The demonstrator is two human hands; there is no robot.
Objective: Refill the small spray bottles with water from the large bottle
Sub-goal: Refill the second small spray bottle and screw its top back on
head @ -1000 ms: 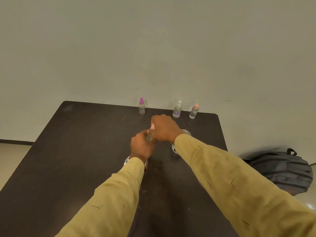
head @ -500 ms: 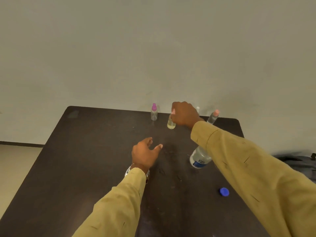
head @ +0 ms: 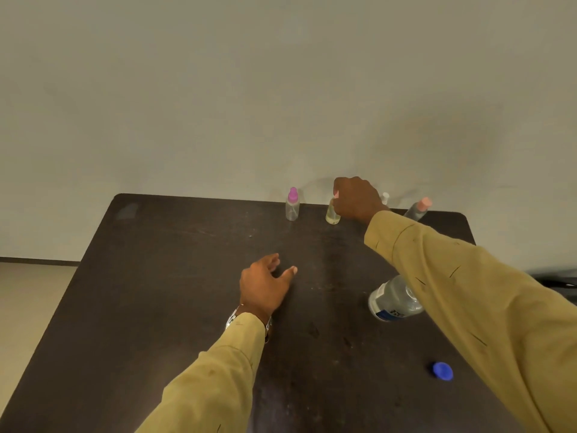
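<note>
My right hand [head: 356,200] grips the top of a small yellowish spray bottle [head: 332,214] that stands near the table's far edge. Left of it stands a clear spray bottle with a purple cap [head: 292,204]. A white-capped bottle [head: 385,197] peeks out behind my right hand, and a peach-capped one [head: 418,208] stands further right. My left hand [head: 265,284] hovers open over the middle of the dark table [head: 156,292], holding nothing. The large clear water bottle [head: 394,300] stands under my right forearm, partly hidden. Its blue cap [head: 442,370] lies on the table at the right.
A pale wall rises right behind the table's far edge. Floor shows at the left beyond the table's side. A dark bag [head: 559,281] lies blurred at the far right.
Both hands held the yellowish bottle at the table's middle. My right hand then carried it to the far row and set it down, while my left hand let go and opened.
</note>
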